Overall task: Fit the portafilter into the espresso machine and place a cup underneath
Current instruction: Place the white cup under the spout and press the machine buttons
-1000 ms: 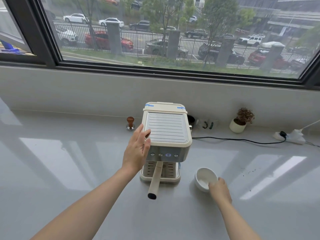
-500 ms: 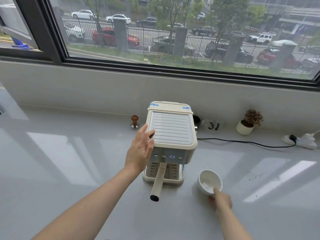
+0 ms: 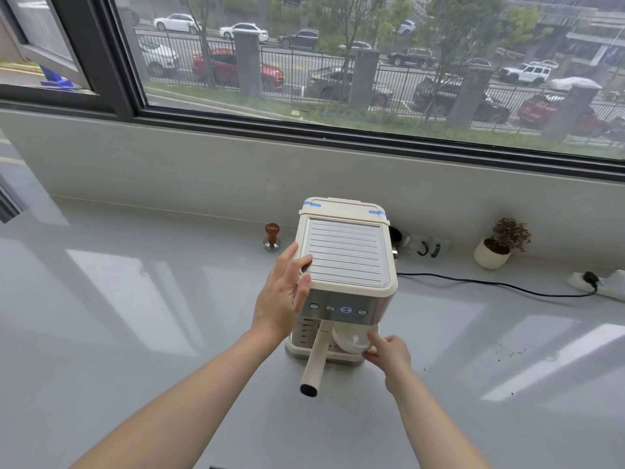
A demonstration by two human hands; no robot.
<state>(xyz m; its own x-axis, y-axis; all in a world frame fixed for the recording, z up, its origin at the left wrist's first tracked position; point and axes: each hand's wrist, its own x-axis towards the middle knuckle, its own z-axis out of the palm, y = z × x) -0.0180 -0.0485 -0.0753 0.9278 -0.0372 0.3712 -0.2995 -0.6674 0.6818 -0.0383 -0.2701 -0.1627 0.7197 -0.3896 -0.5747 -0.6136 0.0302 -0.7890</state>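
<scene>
A cream espresso machine stands on the white counter. The portafilter's cream handle sticks out from under its front toward me, its head hidden beneath the machine. My left hand rests flat against the machine's left top corner, fingers spread over the edge. My right hand grips a white cup, tilted, at the right of the drip tray just under the front panel, beside the handle.
A wooden-knobbed tamper stands left of the machine by the wall. A small potted plant sits at the right, with a black cable running to a power strip. Dark crumbs dot the counter right of the machine.
My right hand has lifted the cup from the counter on the right and brought it left, up to the drip tray under the machine's front. My left hand stays on the machine.
</scene>
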